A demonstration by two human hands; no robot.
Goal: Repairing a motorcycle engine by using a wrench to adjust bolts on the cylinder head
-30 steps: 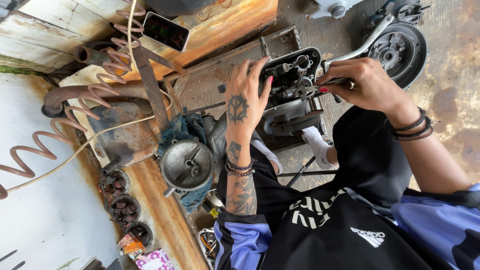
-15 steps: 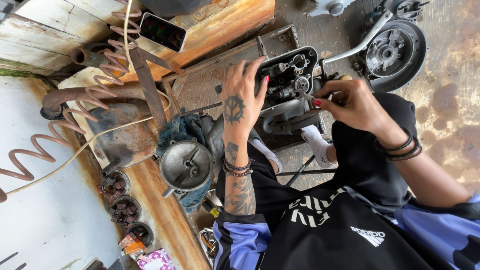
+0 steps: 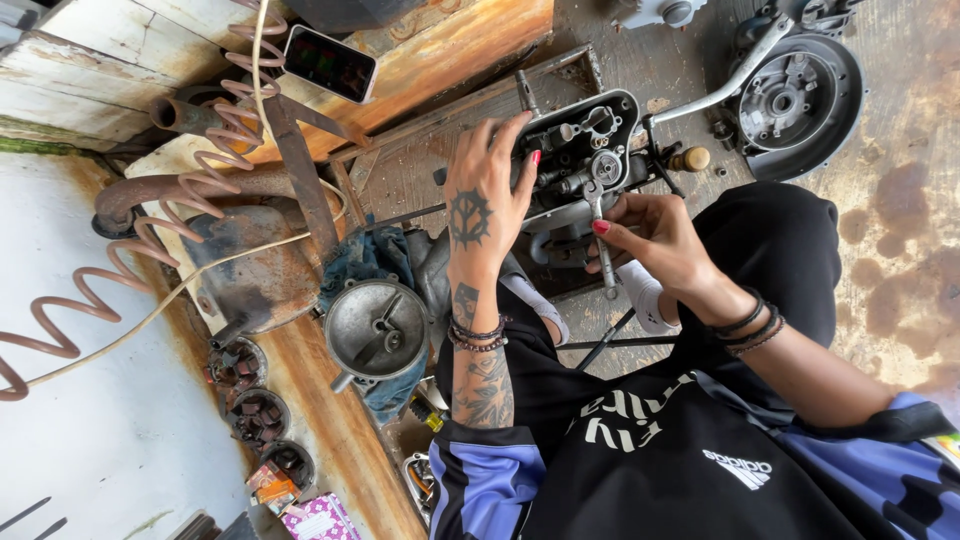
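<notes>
The right hand (image 3: 655,240) pinches a slim metal wrench (image 3: 600,235) between thumb and fingertips, its long axis running up the picture, away from the person, with the working end on a fitting in the open engine case (image 3: 580,150). The left hand (image 3: 485,205) lies flat on the near left edge of that case, fingers spread and holding nothing. Farther off sit a round metal cover (image 3: 378,328), a phone (image 3: 330,63) and a round engine housing (image 3: 795,100).
</notes>
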